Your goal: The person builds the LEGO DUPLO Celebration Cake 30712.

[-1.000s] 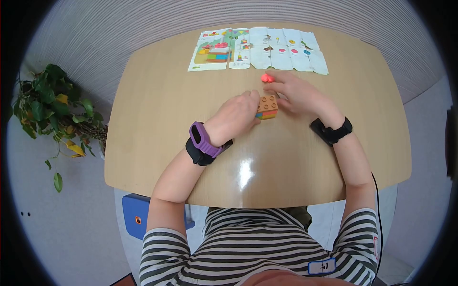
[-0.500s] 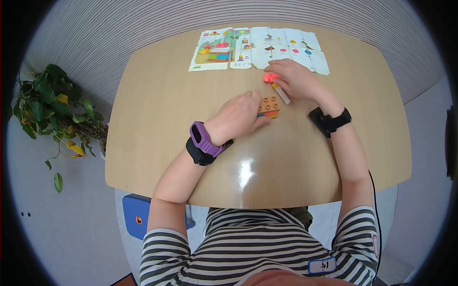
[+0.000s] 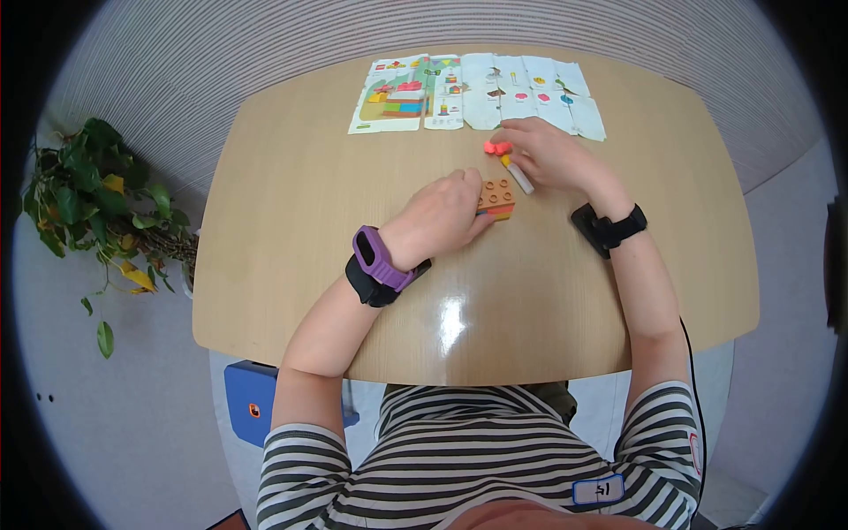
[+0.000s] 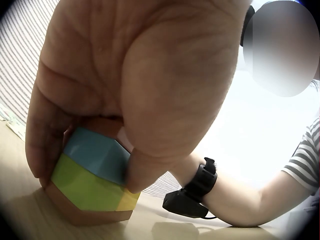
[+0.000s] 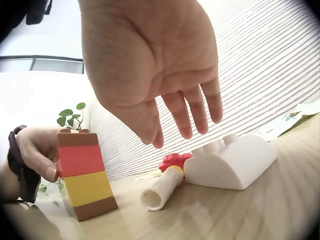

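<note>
My left hand (image 3: 442,208) grips a small stack of toy building bricks (image 3: 497,195) standing on the table, its thumb and fingers on opposite sides. A brown brick with studs tops the stack; red, yellow, blue and green (image 4: 87,182) layers show below. My right hand (image 3: 555,157) hovers with loosely bent fingers, nothing between them. Under its fingertips in the right wrist view sits a white curved brick (image 5: 232,162), hidden by the hand in the head view. Beside that brick lie a white candle piece (image 3: 520,177) with a yellow tip and a pinkish-red flower-shaped piece (image 3: 496,148).
An unfolded instruction sheet (image 3: 389,102) with brick pictures lies along the back of the table (image 3: 291,203). A ridged wall rises behind. A leafy plant (image 3: 97,194) stands off the left side, and a blue case (image 3: 247,402) sits below the front edge.
My right hand has drawn away from the brick stack, a little up and right, and the candle piece has come into view. My left hand has stayed at the stack, its thumb shifting slightly.
</note>
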Tool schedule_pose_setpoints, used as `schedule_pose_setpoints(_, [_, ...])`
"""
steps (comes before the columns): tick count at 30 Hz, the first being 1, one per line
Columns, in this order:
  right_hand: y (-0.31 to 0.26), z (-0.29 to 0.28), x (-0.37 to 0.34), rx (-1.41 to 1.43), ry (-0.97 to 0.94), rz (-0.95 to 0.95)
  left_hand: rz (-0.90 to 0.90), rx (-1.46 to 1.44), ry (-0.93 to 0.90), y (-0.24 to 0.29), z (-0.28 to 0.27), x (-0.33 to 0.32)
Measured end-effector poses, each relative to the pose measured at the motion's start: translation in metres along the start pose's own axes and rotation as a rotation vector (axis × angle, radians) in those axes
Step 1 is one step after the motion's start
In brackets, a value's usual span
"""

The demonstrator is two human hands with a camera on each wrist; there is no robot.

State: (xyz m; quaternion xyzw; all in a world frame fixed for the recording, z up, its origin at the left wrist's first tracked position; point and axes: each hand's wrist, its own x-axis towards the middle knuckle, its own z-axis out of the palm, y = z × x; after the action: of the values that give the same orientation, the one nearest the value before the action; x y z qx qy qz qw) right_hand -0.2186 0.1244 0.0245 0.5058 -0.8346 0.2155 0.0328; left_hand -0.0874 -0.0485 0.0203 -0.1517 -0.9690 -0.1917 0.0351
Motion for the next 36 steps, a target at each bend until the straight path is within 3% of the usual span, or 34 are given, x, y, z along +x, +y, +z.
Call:
schedule_pose_setpoints(6, [0.013, 0.021, 0.005, -0.031, -0.057, -0.059, -0.006, -0.015, -0.028, 0.001, 0.002, 0.000])
schedule_pose_setpoints(12, [0.002, 0.019, 0.012, -0.084, -0.175, 0.032, 0.045, -0.076, -0.063, 0.022, 0.010, -0.003])
schedule_pose_setpoints(26, [0.002, 0.016, 0.010, -0.036, -0.138, 0.001, 0.027, -0.075, -0.102, 0.012, 0.004, 0.001])
schedule_pose_setpoints(33, [-0.003, 0.012, 0.008, -0.066, -0.130, -0.030, -0.080, -0.062, -0.035, -0.005, -0.007, 0.005])
schedule_pose_setpoints(36, [-0.002, 0.016, 0.009, -0.069, -0.078, -0.054, -0.024, -0.066, -0.003, -0.008, -0.009, 0.004])
